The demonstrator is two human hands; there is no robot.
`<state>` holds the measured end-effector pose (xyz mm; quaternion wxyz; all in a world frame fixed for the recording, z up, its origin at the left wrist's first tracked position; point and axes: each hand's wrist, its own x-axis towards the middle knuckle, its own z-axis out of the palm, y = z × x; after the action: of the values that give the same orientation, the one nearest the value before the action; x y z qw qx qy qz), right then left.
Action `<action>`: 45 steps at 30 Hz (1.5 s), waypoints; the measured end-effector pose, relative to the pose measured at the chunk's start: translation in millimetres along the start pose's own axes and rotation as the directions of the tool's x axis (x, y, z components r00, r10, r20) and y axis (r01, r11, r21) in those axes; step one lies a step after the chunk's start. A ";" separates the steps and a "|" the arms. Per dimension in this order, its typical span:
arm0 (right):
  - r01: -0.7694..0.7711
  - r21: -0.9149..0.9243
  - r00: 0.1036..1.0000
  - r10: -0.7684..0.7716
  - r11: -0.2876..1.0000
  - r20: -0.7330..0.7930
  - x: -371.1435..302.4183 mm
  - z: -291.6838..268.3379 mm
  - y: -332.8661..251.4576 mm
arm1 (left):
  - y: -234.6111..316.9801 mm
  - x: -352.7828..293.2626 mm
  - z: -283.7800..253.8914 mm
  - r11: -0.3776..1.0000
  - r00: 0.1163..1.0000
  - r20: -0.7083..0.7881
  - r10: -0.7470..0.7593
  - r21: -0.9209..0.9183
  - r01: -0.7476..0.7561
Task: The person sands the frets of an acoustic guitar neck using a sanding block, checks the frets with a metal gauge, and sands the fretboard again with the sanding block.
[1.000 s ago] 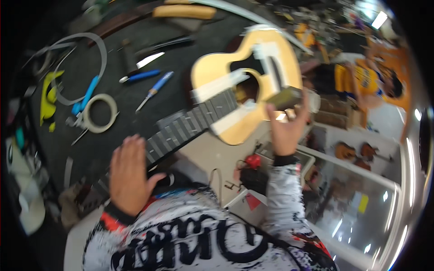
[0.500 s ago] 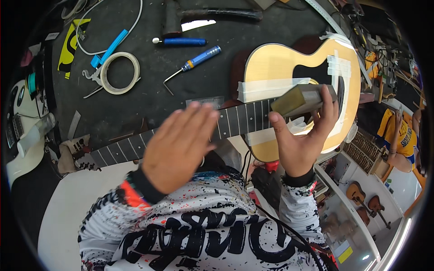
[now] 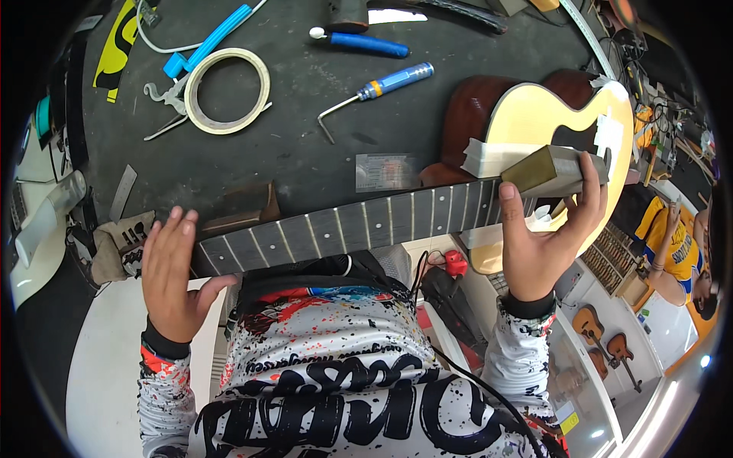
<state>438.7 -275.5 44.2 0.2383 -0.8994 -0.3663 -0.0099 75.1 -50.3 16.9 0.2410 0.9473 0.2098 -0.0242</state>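
An acoustic guitar lies on its back across the bench, its pale top partly covered with strips of masking tape. The dark fretboard runs left from the body, without strings. Over the fretboard's body end, my right hand grips a rectangular grey-olive block between thumb and fingers. My left hand is at the headstock end, fingers stretched upward and thumb out to the right. It hides most of the headstock; whether it presses on the neck I cannot tell.
On the dark bench lie a masking tape roll, a blue-handled hex driver, a blue tool, a hammer and a small ruler. A beanbag-like rest sits by the headstock. Another person is at right.
My left hand has moved left along the neck to the headstock end. The guitar and bench items appear further right in view. My right hand still holds the block.
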 end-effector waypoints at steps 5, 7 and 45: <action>0.069 -0.073 0.997 -0.067 0.995 0.035 -10.0 11.6 -39.6 | -15.8 -4.0 -4.1 0.998 1.000 -0.013 0.017 0.057 -0.016; 0.118 -0.090 0.989 -0.109 0.989 0.100 -19.1 16.8 -61.3 | -18.3 -5.4 -1.6 0.999 1.000 -0.008 0.023 0.032 -0.022; 0.022 0.085 0.967 -0.043 0.996 0.252 -53.9 64.4 -190.6 | -24.7 1.6 3.9 0.984 0.992 -0.094 0.085 -0.150 -0.099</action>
<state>262.7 -164.9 57.1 0.2256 -0.8768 -0.4084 0.1162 66.6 -31.8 2.2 0.3051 0.9346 0.1773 0.0446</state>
